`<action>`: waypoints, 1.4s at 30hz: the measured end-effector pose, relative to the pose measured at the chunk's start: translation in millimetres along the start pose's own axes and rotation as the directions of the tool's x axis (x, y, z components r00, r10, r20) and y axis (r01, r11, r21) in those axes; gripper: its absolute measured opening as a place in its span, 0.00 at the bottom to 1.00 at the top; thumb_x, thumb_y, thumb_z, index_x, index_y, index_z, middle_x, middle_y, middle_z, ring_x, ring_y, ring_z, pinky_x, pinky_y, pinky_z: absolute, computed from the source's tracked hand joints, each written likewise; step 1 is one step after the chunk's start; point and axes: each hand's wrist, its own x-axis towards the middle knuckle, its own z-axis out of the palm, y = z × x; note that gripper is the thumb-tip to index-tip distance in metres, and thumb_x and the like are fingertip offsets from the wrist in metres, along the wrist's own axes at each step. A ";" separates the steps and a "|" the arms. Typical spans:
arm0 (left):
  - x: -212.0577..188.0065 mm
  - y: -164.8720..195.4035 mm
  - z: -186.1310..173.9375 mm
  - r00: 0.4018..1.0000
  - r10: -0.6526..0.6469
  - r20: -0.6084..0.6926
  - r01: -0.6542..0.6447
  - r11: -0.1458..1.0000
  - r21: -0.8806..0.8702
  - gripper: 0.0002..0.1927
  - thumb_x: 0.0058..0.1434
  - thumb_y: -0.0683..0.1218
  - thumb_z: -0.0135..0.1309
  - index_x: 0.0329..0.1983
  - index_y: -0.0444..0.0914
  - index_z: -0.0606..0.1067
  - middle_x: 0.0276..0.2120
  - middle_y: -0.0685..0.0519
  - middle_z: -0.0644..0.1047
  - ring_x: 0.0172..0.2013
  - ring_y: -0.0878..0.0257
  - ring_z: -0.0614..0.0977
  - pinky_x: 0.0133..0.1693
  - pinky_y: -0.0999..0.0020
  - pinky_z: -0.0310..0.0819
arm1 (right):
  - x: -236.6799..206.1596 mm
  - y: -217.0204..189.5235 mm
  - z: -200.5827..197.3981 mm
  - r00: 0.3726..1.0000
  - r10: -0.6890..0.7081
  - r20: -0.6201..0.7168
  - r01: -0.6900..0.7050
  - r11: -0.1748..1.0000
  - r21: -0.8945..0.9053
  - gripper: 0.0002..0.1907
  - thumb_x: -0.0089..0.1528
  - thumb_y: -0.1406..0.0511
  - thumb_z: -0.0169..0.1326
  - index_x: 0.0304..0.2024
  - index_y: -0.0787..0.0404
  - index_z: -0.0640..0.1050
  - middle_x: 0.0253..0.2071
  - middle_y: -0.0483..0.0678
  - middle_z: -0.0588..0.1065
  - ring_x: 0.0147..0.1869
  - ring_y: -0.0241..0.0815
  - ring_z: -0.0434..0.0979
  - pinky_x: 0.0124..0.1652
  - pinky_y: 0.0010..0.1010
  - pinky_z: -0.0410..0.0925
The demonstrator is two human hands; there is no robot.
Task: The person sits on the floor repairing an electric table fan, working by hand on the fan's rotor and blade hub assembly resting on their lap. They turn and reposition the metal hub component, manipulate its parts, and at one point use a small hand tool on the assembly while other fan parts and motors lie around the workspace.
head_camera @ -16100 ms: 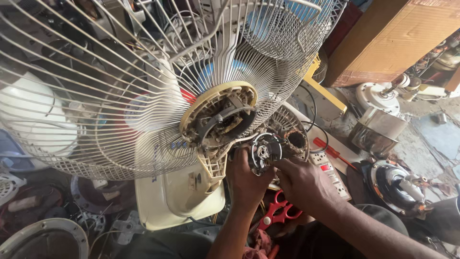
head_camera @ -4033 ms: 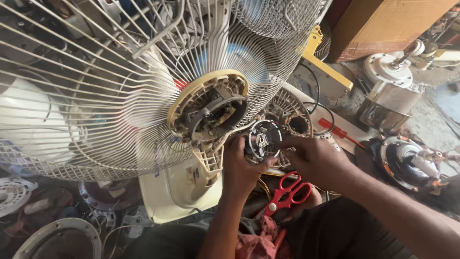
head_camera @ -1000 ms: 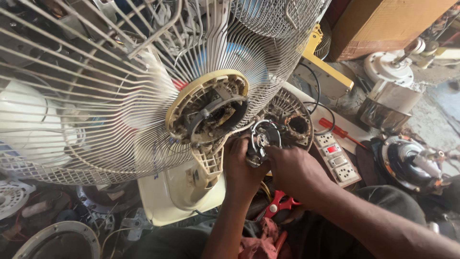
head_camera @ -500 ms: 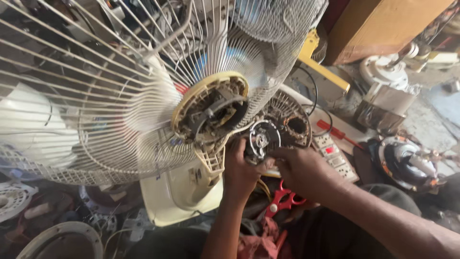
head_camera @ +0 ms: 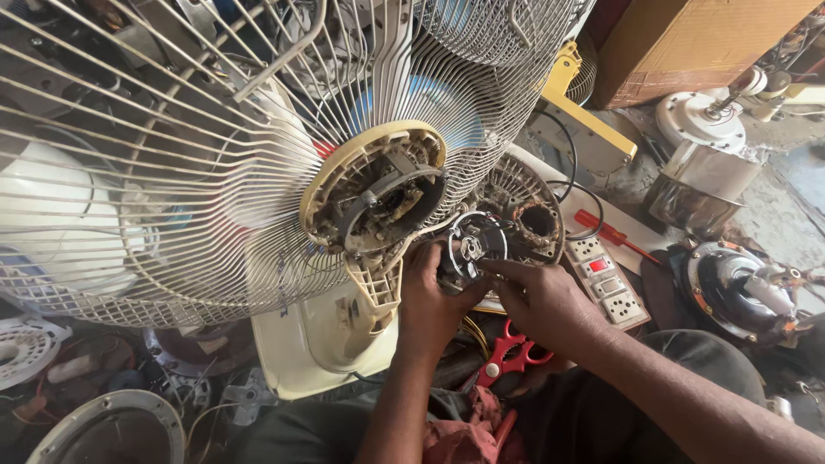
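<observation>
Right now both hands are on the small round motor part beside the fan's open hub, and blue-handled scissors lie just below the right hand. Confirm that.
Not quite: the head view shows the scissors have red handles, not blue. The left hand and right hand are both on the round motor part beside the fan hub.

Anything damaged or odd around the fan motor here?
Yes. The fan's cream rear housing is open, its insides brown with grime. Both hands, left and right, hold the bare motor loose beside it.

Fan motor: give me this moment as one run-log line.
left hand: grips fan motor from below | right hand: fingertips on motor front | wire fan guard: upper left | red scissors: under the hands
</observation>
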 end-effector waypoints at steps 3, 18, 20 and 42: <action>-0.3 1.3 0.3 1.000 -0.027 0.010 0.027 0.999 -0.027 0.30 0.46 0.49 0.73 0.50 0.34 0.75 0.47 0.46 0.79 0.50 0.48 0.80 0.52 0.57 0.75 | 0.8 -3.3 -1.7 1.000 -0.028 -0.006 0.028 1.000 -0.011 0.19 0.60 0.62 0.55 0.55 0.51 0.80 0.35 0.56 0.83 0.38 0.50 0.86 0.39 0.40 0.76; -2.8 -5.9 5.6 0.999 -0.042 0.029 0.043 0.998 -0.036 0.30 0.46 0.46 0.72 0.51 0.34 0.74 0.48 0.44 0.78 0.51 0.48 0.80 0.53 0.57 0.74 | 6.8 -2.6 2.4 0.999 0.031 0.016 -0.030 0.999 -0.035 0.18 0.61 0.63 0.54 0.53 0.51 0.81 0.26 0.51 0.80 0.28 0.45 0.83 0.31 0.38 0.74; -3.0 -3.8 4.9 1.000 -0.011 0.009 0.011 0.999 -0.033 0.30 0.47 0.47 0.72 0.51 0.34 0.74 0.49 0.44 0.78 0.52 0.47 0.80 0.54 0.57 0.74 | 2.7 0.1 1.9 0.993 0.120 0.014 -0.121 0.992 0.043 0.19 0.60 0.63 0.55 0.54 0.50 0.82 0.21 0.50 0.77 0.23 0.39 0.78 0.28 0.37 0.72; -4.7 -10.2 6.3 0.995 0.097 -0.023 -0.097 0.995 0.003 0.28 0.46 0.45 0.71 0.48 0.34 0.73 0.45 0.44 0.77 0.50 0.45 0.77 0.52 0.53 0.73 | 35.8 2.0 0.1 0.987 0.115 0.110 -0.123 0.990 0.071 0.17 0.58 0.65 0.55 0.48 0.57 0.84 0.28 0.56 0.82 0.32 0.45 0.84 0.35 0.37 0.76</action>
